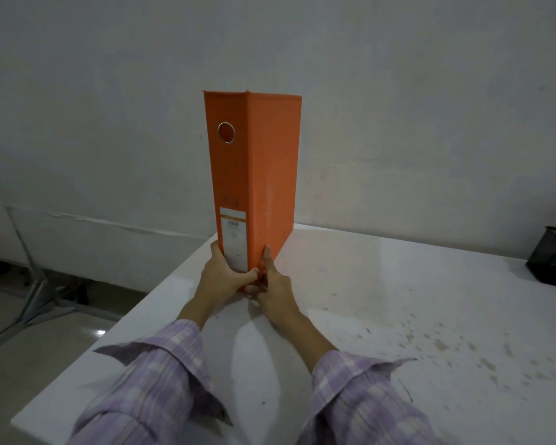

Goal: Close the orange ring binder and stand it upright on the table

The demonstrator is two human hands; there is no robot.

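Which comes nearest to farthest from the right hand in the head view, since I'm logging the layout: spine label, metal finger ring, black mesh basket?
From the right hand:
1. Spine label, low on the orange binder, just left of the hand.
2. Metal finger ring, high on the spine.
3. Black mesh basket, at the table's far right edge.

We see an orange ring binder (254,162) in the middle of the frame with a matt, card-like cover, a shiny metal ring (227,132) on its spine and a white paper label (235,240) lower down. The white table (398,300) looks smooth and a bit glossy, with dirty specks at the right. Our sleeves (148,390) at the bottom are soft checked cloth, and the black basket (552,255) at the right edge looks like wire mesh.
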